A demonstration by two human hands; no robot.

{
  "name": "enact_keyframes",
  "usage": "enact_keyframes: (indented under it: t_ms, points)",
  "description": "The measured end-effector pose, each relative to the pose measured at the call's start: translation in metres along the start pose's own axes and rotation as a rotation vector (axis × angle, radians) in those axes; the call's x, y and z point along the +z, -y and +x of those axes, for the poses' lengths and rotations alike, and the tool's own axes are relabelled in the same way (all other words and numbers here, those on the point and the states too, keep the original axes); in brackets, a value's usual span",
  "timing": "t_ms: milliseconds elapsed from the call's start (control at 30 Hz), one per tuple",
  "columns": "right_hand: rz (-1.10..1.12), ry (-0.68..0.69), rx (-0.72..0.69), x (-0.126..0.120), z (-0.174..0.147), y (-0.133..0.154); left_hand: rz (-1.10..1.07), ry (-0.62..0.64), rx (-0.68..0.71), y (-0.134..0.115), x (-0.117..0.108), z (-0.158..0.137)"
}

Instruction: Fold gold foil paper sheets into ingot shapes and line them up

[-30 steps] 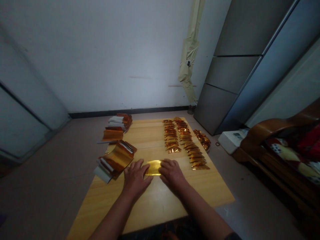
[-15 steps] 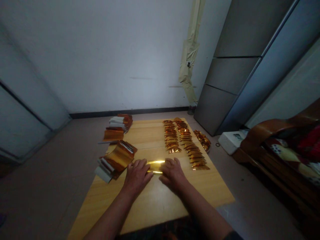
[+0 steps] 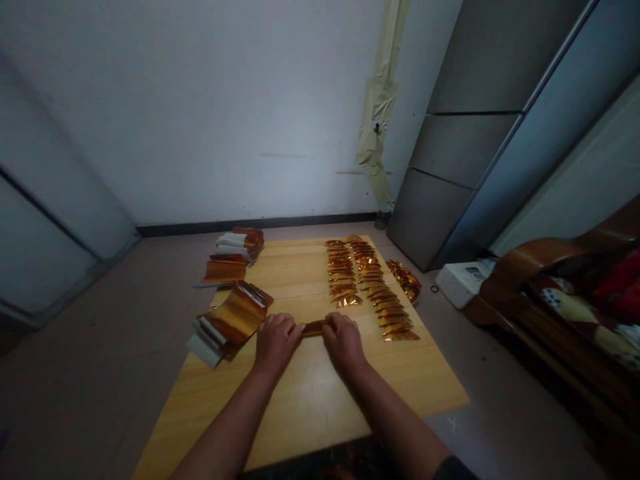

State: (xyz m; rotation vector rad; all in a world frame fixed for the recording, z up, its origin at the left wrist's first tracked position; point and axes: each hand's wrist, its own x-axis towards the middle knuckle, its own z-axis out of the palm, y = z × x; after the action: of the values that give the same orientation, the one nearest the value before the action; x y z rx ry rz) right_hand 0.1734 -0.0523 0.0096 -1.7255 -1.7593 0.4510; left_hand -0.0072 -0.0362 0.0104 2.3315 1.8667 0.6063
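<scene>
Brown-gold foil, narrow as a ruler, is what I've got going right now: one strip (image 3: 314,328) sitting between my two hands, around the middle of the counter (image 3: 320,400). Left hand (image 3: 277,339) is clamped on one end, right hand (image 3: 344,339) on the other, fingers curled over so only the middle shows. Can't tell if it's flat on the wood or a touch above it.

Just past my left hand there's a messy pile (image 3: 239,311) of gold sheets with some pale undersides showing, and two more bundles lie behind it along that left edge. Over on the right, beyond my right hand, folded pieces stand in two rows, a shorter one (image 3: 343,273) and a longer one (image 3: 381,293) that slants toward me. Off the right edge sits a shiny heap (image 3: 404,280) of similar stuff. Fridge (image 3: 450,147) behind that, pale wall (image 3: 225,120) straight ahead.
</scene>
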Motion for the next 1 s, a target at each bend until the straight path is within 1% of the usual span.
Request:
enact_keyframes:
  t_ms: [100, 167, 367, 467, 600, 1000]
  points:
    - [-0.038, -0.045, 0.038, 0.006, -0.001, -0.001, 0.014, 0.006, -0.053, -0.003, 0.001, 0.004]
    - [-0.048, -0.052, 0.057, 0.008, -0.002, -0.001, 0.012, 0.006, -0.084, -0.005, 0.002, 0.007]
    - [-0.091, -0.005, 0.004, 0.006, 0.001, 0.001, 0.033, -0.006, -0.150, -0.009, 0.007, 0.014]
    - [-0.130, 0.016, 0.006, 0.006, 0.003, 0.002, 0.057, 0.004, -0.175, -0.011, 0.008, 0.015]
    - [-0.162, 0.029, 0.008, 0.006, 0.004, 0.002, 0.073, 0.024, -0.180, -0.013, 0.007, 0.016]
    - [-0.182, 0.035, -0.003, 0.005, 0.005, 0.003, 0.113, 0.024, -0.177, -0.015, 0.008, 0.016]
